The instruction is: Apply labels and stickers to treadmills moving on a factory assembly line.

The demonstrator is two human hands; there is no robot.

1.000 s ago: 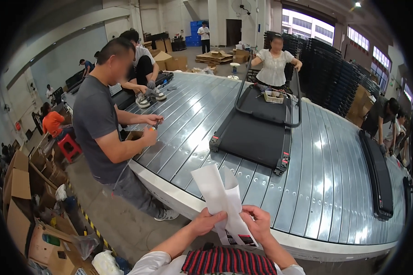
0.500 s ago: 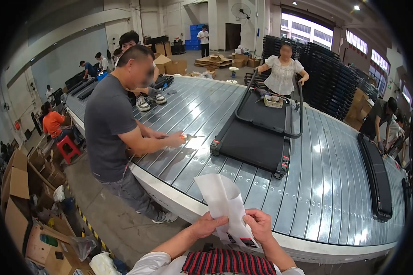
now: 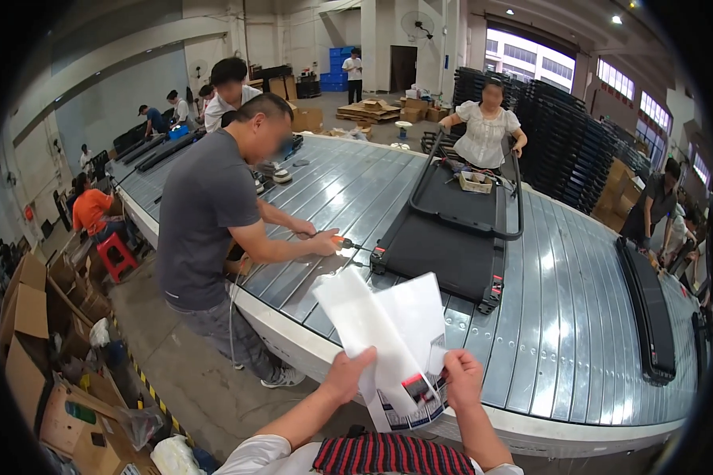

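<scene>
Gripping white unfolded paper sheets (image 3: pixel 388 340), left hand (image 3: pixel 347 378) and right hand (image 3: pixel 462 380) fingers clamp them.

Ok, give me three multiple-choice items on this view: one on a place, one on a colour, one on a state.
1. Where is the black treadmill?
A. on the grey slatted conveyor
B. on the floor
C. on a cardboard box

2. What colour is the stool beside the person in the orange shirt?
A. blue
B. red
C. white

3. How are the white paper sheets held?
A. lying flat on the conveyor
B. by one hand
C. by the left hand and right hand

Answers: 1 A, it rests on the slats; 2 B, red seat and legs; 3 C, each hand grips the lower edge.
</scene>
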